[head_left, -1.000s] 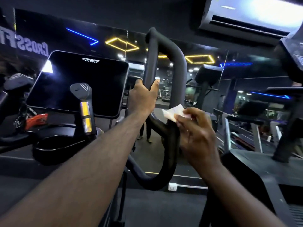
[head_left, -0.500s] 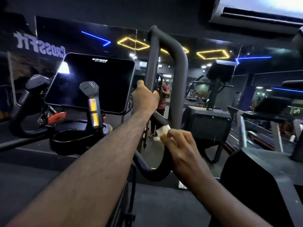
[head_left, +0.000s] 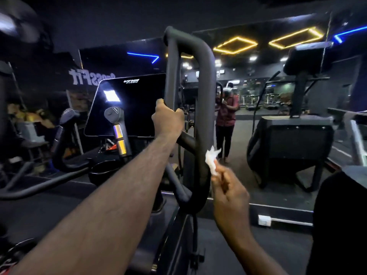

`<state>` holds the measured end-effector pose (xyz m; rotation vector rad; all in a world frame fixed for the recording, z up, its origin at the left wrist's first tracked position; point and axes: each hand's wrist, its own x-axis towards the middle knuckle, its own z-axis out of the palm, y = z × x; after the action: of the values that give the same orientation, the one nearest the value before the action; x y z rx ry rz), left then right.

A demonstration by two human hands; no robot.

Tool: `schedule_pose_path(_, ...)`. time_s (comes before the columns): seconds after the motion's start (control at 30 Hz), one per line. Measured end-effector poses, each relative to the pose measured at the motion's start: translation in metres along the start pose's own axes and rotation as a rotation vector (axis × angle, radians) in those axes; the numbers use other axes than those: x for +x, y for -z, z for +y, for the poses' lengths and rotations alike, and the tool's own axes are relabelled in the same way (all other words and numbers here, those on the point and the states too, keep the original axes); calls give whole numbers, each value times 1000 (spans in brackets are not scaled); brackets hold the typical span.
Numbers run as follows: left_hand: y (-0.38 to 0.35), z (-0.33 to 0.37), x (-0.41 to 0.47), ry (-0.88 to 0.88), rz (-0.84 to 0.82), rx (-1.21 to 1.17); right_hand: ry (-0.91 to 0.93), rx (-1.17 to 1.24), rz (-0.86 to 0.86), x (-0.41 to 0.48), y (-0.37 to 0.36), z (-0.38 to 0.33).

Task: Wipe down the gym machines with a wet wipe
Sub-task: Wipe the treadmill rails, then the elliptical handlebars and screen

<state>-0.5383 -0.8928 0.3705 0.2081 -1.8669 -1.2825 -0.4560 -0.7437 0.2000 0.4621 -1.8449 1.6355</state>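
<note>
**Wipe at the loop handle, lower right bar**

Left hand [head_left: 167, 121] grips the inner bar of the black loop handle [head_left: 205, 100], fingers wrapped round it. Right hand [head_left: 228, 188] pinches a crumpled white wet wipe [head_left: 212, 160] at its fingertips; the wipe sits against the right edge of the outer bar, low down.

Dark console screen [head_left: 129, 110] left of the handle; logo on its top edge is too blurred to read. White wall lettering [head_left: 89, 78] behind, mirrored, "…ossFit" legible backwards.

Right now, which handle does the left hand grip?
The tall loop handle: the left hand holds its left bar. The short banded grip and the dark grip further left are untouched.
</note>
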Motion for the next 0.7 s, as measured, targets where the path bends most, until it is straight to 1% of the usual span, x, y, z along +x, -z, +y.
schedule_pose_path(0.07,-2,1,-2,-9,28,24,-116,33,-84,-15,5,17)
schedule_pose_path(0.1,-3,1,-1,-10,40,26,-218,143,-113,-11,5,19)
schedule_pose_path(0.17,-4,1,-1,-9,49,21,-464,494,-117,15,3,11)
schedule_pose_path(0.2,-4,2,-1,-8,51,26,-550,633,-136,32,0,0)
schedule_pose_path(0.23,-4,2,-1,-6,55,28,-596,726,-175,48,-3,-10)
schedule_pose_path(0.3,-3,2,-1,-7,56,32,-625,868,-236,62,-6,-28)
schedule_pose_path(0.37,-4,0,1,-8,57,31,-652,977,-279,53,-5,-31)
schedule_pose_path(0.43,-4,-2,3,-13,63,28,-640,993,-344,29,-2,-18)
schedule_pose_path(0.5,-6,-4,5,-15,59,33,-642,949,-392,16,2,-2)
schedule_pose_path(0.6,-5,-4,4,-28,69,29,-676,948,-359,33,-2,1)
schedule_pose_path(0.7,-4,-5,5,-27,65,30,-699,1061,-308,54,-13,-14)
